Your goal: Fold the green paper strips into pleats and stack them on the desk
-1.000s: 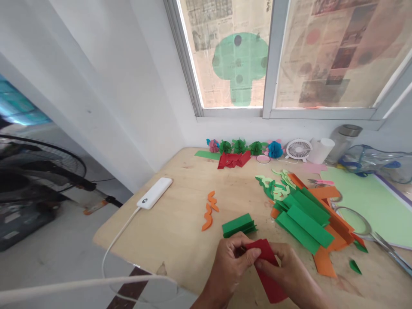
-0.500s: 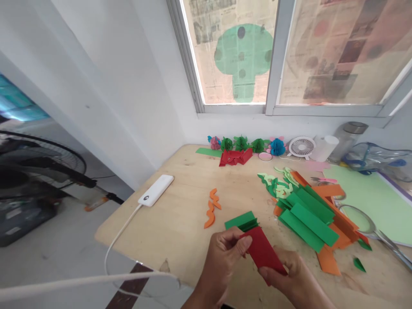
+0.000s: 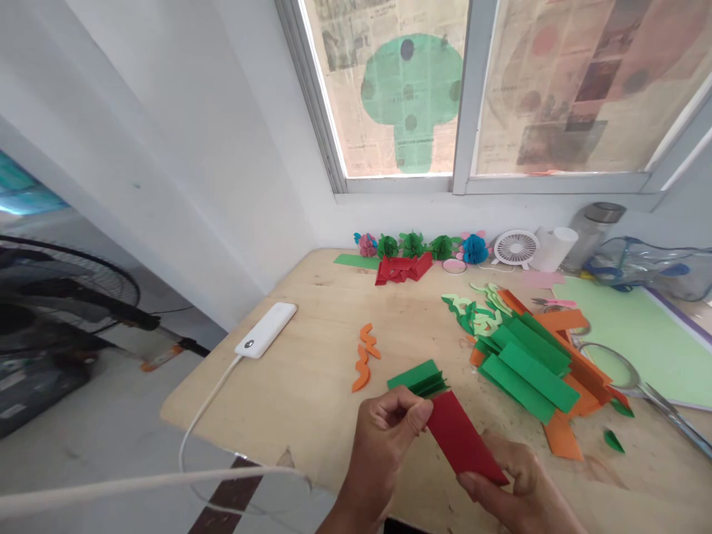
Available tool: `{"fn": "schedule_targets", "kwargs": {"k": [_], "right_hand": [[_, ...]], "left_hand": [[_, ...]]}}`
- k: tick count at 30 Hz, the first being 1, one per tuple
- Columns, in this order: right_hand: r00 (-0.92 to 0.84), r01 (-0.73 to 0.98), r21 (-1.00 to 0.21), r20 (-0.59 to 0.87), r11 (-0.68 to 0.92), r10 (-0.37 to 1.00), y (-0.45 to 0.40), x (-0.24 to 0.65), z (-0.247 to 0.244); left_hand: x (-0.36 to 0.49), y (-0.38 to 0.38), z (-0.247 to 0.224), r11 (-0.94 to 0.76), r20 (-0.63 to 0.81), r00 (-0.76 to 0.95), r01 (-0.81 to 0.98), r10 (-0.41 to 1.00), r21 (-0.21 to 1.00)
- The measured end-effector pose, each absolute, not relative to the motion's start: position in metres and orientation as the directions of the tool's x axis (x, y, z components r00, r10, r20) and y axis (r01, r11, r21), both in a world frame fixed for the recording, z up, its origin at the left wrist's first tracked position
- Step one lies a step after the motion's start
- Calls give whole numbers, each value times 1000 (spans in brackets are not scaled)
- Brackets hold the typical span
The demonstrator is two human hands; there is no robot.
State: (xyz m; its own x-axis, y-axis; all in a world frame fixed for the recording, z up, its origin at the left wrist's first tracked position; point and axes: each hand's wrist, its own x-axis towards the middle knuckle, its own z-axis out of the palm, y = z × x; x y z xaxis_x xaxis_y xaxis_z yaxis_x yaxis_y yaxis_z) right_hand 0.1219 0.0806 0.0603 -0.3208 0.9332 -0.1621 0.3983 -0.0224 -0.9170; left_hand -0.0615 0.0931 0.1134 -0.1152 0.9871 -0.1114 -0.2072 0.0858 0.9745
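Note:
A red folded paper strip point(image 3: 466, 436) is held slantwise between my two hands, above the near part of the table. My left hand point(image 3: 390, 426) pinches its upper left corner between thumb and fingers. At the lower right end, my right hand point(image 3: 515, 475) grips it with the thumb on top. Just beyond my left hand lies a pleated green paper point(image 3: 418, 378). To the right is a pile of folded green strips point(image 3: 531, 371) over orange strips point(image 3: 564, 437). Orange wavy cut-outs point(image 3: 363, 367) lie to the left of the pleated green paper.
A white power bank point(image 3: 267, 330) with a cable lies at the table's left. Scissors point(image 3: 661, 404) rest at the right near a light green sheet point(image 3: 667, 356). Along the wall stand paper figures point(image 3: 412, 245), a small fan point(image 3: 516, 247) and a bottle point(image 3: 595, 233). Red folded paper point(image 3: 403, 268) lies before the figures.
The red paper strip has moved slightly right and shows more of its length. My right hand has shifted a little right and down; my left hand still pinches the corner. The view has turned slightly.

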Motion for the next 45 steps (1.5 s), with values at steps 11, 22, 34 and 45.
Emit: {"fn": "schedule_targets", "kwargs": {"k": [11,22,34,45], "right_hand": [[-438,347,-927,-292,-140,850,92,117,85],[-368,366,-930,-175,-31,913,85,142,50],[-224,334,-940,-148,-67,963,78,155,49],[-162,398,-902,-248,-167,955,78,152,54]], "left_hand": [[-38,78,98,-44,41,-48,-70,998,997],[-73,131,120,-20,-86,-389,-262,917,965],[-78,288,78,211,-321,-477,-272,818,939],[-76,129,52,-12,120,-337,303,934,953]]}}
